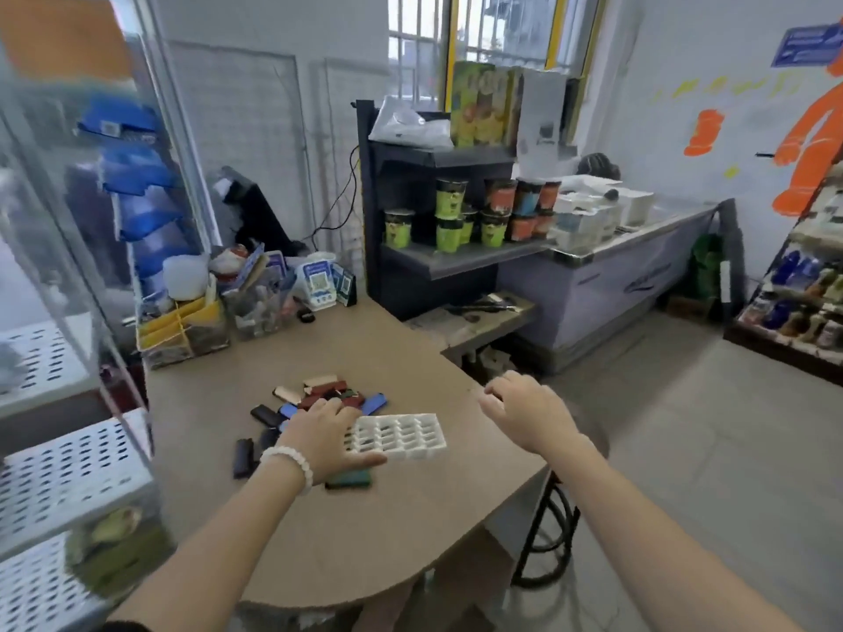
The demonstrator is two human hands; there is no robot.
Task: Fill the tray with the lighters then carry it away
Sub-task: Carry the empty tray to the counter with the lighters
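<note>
**A:** Where's your tray?

**B:** Your white tray (401,437) lies flat on the brown counter (374,531), close to the curved front edge. Its rows of small pockets look mostly bare; the picture is too soft to tell whether any pocket is filled.

**A:** And the lighters?

**B:** Your pile of lighters (335,392) sits just behind and to the left of the tray: red, blue, black and pale ones heaped loosely. A few dark ones lie apart on the left (244,457), and a green lighter (349,480) rests in front of the tray's near-left corner.

**A:** What are your hands doing?

**B:** Your left hand (324,442), with a white bead bracelet (289,467) at the wrist, is spread flat, palm down, over the tray's left edge and the pile, fingers reaching the lighters. It grips nothing you can see. Your right hand (524,410) hovers right of the tray, above the counter's edge, fingers loosely curled and empty.
</note>
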